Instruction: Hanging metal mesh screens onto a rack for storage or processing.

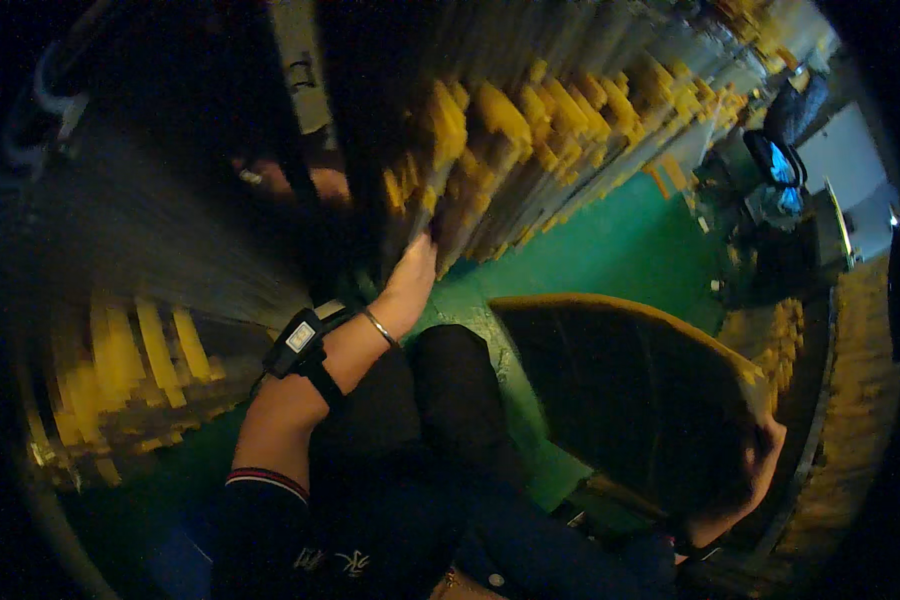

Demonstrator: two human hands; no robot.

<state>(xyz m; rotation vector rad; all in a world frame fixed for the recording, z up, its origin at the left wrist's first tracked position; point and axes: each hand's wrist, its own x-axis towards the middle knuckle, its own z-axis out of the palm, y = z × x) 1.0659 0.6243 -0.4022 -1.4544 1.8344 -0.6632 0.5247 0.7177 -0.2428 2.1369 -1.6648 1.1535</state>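
Observation:
My right hand [765, 455] grips the edge of a large dark panel [620, 395] with a yellowish rim, held at my right side. My left arm reaches forward, and my left hand [415, 270] is at the near end of a row of upright yellow-edged panels [510, 130]. Its fingers are lost in shadow and blur, so whether they grip one cannot be made out. A metal bangle [378, 327] circles the left wrist, and a black strapped device [300, 343] sits on the forearm. Beyond it, a partly hidden hand [290, 180], apparently another person's, shows in the dark.
More yellow-edged panels [145, 355] stand at the left. Green floor [610, 240] runs between the rows. At the far right are dark items with a bright blue patch [785, 165] near a pale surface [850, 160]. A pale upright post [300, 70] rises ahead.

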